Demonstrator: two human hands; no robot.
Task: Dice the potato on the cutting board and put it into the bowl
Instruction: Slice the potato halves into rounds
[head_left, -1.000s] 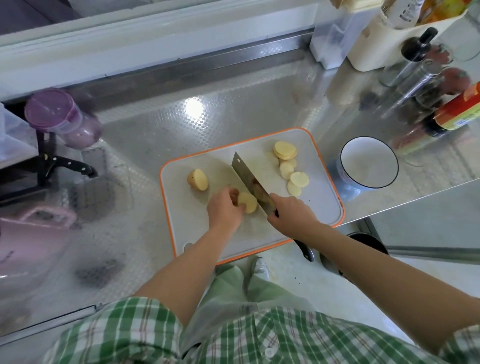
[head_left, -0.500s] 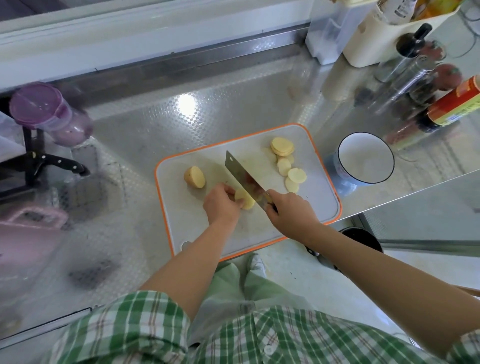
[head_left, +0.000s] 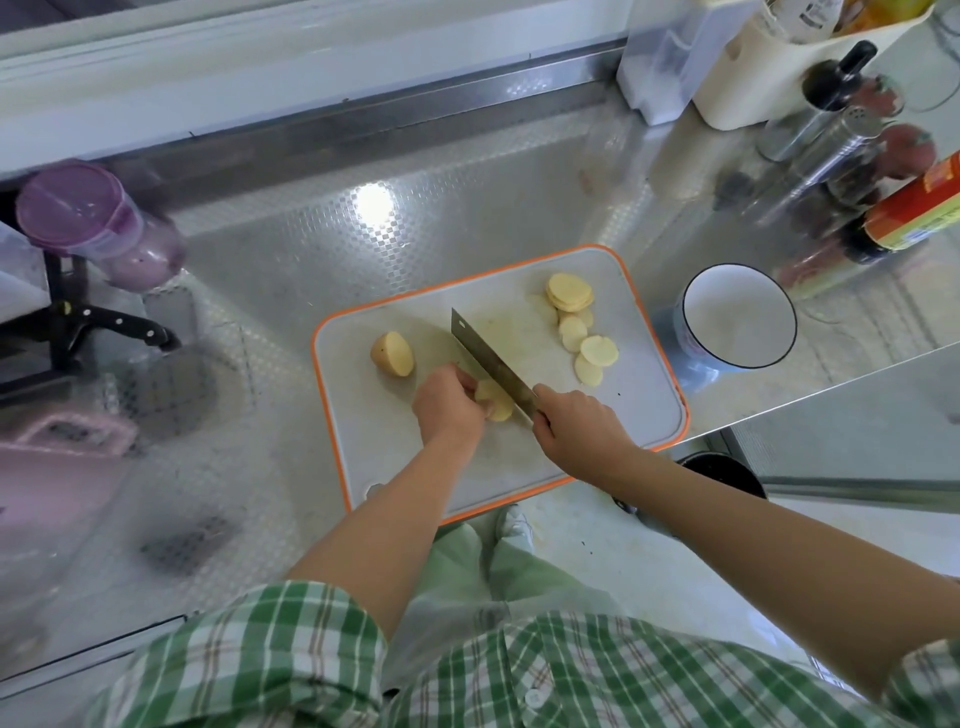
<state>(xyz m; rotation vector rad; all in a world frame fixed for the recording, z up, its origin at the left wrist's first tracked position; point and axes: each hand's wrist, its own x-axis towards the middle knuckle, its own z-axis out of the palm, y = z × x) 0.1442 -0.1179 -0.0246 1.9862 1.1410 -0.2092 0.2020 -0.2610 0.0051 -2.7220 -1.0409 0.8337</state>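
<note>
A grey cutting board with an orange rim lies on the steel counter. My left hand holds down a pale potato piece with curled fingers. My right hand grips the handle of a cleaver, whose blade stands against the right side of that piece. A potato half lies at the board's left. Several round slices lie at the board's far right. A white bowl with a dark rim stands just right of the board.
Bottles, a steel shaker and a cream container crowd the far right. A purple-lidded jar and a black-handled knife sit at the left. The counter edge runs just below the board.
The cleaver has shifted slightly left across the held potato piece, and my left hand has edged back with it. The slices and the potato half have stayed put.
</note>
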